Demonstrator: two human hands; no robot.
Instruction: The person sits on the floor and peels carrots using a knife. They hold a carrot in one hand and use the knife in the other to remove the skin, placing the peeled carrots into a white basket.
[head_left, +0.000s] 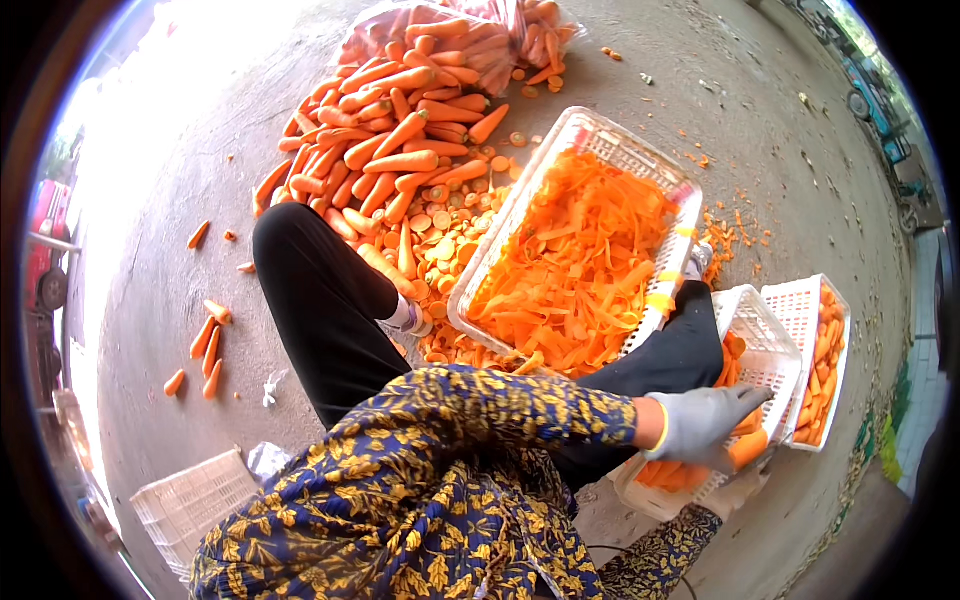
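Observation:
My left hand (694, 427), in a grey glove with a yellow cuff, reaches across my body over a white plastic crate (769, 360) at the right. Its upper fingers are stretched out; motion blur and the hand itself hide whether it grips anything. Just below it, my right hand (739, 491), also gloved and partly blurred, is closed around a thick orange carrot piece (748, 450). Orange carrot pieces (671, 475) lie in the crate under both hands. Between my legs a larger white crate (510, 225) is heaped with carrot peelings (577, 262).
Whole carrots (382, 135) are piled on the concrete floor by a clear plastic bag (487, 45). Cut carrot ends (446, 247) lie between pile and crate. Another white crate (846, 330) holds carrot pieces at right. A pale crate (195, 502) stands lower left near loose carrots (201, 337).

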